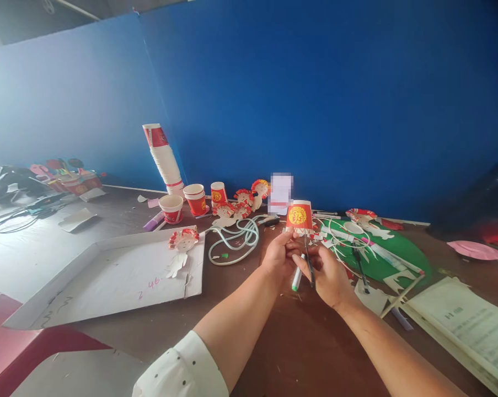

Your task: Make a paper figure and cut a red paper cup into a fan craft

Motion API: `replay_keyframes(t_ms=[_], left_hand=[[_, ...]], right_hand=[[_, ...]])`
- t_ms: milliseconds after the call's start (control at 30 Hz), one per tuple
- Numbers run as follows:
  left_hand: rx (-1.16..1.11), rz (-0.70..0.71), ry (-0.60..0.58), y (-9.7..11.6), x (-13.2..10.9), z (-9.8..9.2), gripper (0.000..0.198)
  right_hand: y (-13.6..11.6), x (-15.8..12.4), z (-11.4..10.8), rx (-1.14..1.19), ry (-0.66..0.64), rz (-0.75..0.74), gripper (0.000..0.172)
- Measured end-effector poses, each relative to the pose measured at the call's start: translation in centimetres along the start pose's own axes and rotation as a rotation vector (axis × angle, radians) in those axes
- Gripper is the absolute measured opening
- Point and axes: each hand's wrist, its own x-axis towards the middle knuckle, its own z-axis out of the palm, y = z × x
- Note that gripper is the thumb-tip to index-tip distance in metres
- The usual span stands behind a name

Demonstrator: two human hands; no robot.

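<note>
My left hand (278,255) is closed around the base of a red paper cup (299,216) with a yellow emblem, held upside down above the brown table (249,325). My right hand (327,273) is closed on a thin dark tool, probably scissors (309,264), whose tip points up at the cup's cut rim. A white marker with a green cap (296,280) lies on the table just under both hands.
A white cardboard tray (108,281) carrying a paper-cup figure (181,245) lies to the left. A tilted stack of cups (164,160), loose red cups (196,198), finished figures (238,208) and a coiled cable (236,237) line the blue wall. Green paper (393,256) and printed sheets (464,325) lie right.
</note>
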Motion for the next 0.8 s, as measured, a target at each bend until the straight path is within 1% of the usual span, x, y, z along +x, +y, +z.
replay_keyframes(t_ms=[167, 333, 533, 800], left_hand=[[0.069, -0.016, 0.028, -0.44, 0.05, -0.15, 0.023], [0.081, 0.011, 0.062, -0.66, 0.1, -0.03, 0.021], [0.084, 0.003, 0.049, -0.75, 0.15, -0.01, 0.021], [0.076, -0.008, -0.002, -0.78, 0.12, -0.09, 0.022]], right_hand=[[-0.25, -0.05, -0.1, -0.029, 0.042, 0.0, 0.038], [-0.27, 0.07, -0.18, -0.045, 0.059, -0.002, 0.036], [-0.06, 0.07, -0.12, -0.051, 0.051, -0.005, 0.034], [0.18, 0.1, -0.12, -0.044, 0.023, 0.012, 0.031]])
